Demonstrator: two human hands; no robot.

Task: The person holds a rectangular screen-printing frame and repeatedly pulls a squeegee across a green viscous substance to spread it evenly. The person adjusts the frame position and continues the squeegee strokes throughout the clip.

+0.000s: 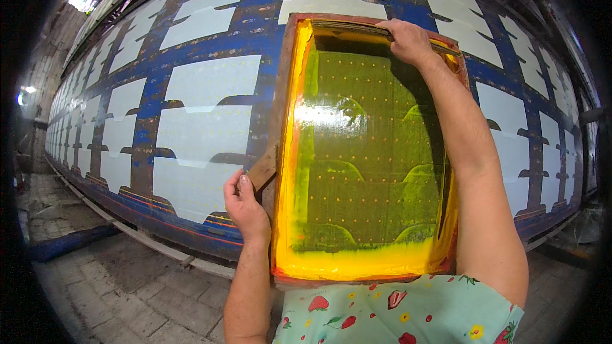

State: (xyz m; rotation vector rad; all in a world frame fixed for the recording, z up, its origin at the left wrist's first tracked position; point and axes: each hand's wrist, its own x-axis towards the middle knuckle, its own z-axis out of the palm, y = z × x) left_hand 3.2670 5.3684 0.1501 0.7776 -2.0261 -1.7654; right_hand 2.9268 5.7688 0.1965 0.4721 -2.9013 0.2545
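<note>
A screen-printing frame point(285, 89) lies on the long table in front of me, its mesh point(376, 172) green-yellow with rows of small dots and curved outlines. Thick yellow ink point(357, 262) lines its near end and its left side. My left hand point(247, 207) is closed at the end of a short wooden handle point(264, 169) that juts from the frame's left side. At the far end, my right hand point(409, 41) grips a dark, thin squeegee point(347, 26) lying along the inside of the frame. My right forearm crosses above the frame's right side and hides part of it.
Rows of white cut fabric panels point(207, 130) cover the blue-stained table point(268, 38) on both sides of the frame. A rail point(153, 248) runs along the near table edge, with paved floor point(127, 290) below. A blue bar point(73, 242) lies at the lower left.
</note>
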